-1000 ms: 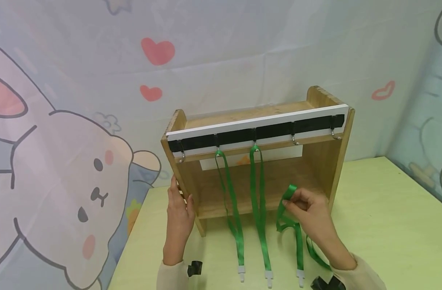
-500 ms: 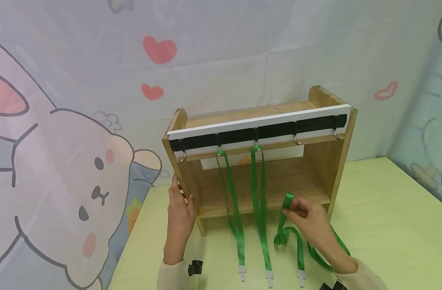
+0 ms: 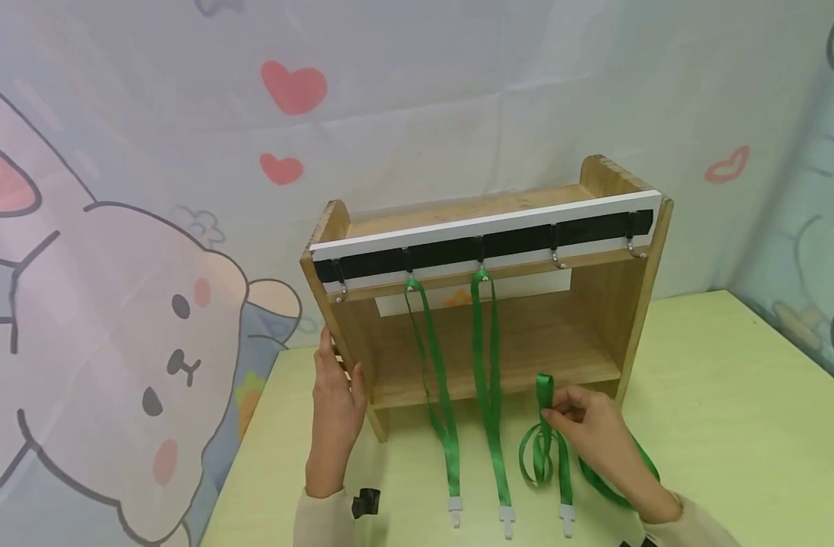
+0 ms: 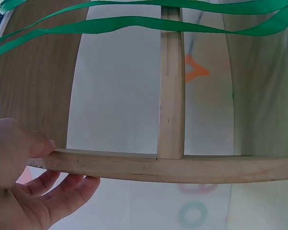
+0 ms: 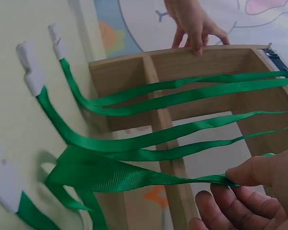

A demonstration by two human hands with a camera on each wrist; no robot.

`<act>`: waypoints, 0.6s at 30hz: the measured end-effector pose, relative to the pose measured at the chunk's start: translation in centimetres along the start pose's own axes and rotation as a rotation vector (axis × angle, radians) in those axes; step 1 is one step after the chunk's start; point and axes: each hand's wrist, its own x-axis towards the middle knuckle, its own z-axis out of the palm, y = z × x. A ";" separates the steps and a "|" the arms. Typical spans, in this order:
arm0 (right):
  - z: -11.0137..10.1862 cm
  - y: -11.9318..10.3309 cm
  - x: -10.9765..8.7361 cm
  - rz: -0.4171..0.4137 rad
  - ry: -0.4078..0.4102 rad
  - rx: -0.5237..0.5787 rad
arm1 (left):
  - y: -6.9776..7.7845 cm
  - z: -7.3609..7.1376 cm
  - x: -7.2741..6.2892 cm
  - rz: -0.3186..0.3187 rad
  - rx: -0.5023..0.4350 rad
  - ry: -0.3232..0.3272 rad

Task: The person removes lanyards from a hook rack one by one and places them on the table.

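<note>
My left hand (image 3: 338, 410) grips the left side panel of a small wooden shelf (image 3: 637, 334); in the left wrist view the thumb lies on one face of the panel (image 4: 120, 165), the fingers on the other. With thumb and fingers my right hand (image 3: 598, 425) pinches a green lanyard (image 3: 544, 391) low before the shelf's right half. A short loop stands above the fingertips, and the strap curls below toward a white clip (image 3: 567, 516). Two more green lanyards, one left (image 3: 451, 456) and one middle (image 3: 497, 456), hang from hooks on the shelf's front rail.
A white rail with a black strip (image 3: 444, 252) runs along the shelf's top front. Bare hooks show at its far left (image 3: 341, 292), right of middle (image 3: 558, 262) and far right (image 3: 637, 251). More green strap (image 3: 604, 490) lies on the pale table (image 3: 731, 425) by my right wrist.
My right hand has moved slightly down with the lanyard; its loop now points straight up and the strap below has gathered into curls. My left hand stays on the side panel.
</note>
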 end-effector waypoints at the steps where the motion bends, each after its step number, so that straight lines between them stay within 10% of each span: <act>1: 0.1 0.2 -0.1 0.006 -0.002 -0.015 | 0.0 0.0 0.0 0.001 0.001 0.000; 18: 0.3 2.5 -0.3 -0.015 -0.069 -0.191 | 0.1 0.1 -0.1 0.010 -0.001 0.007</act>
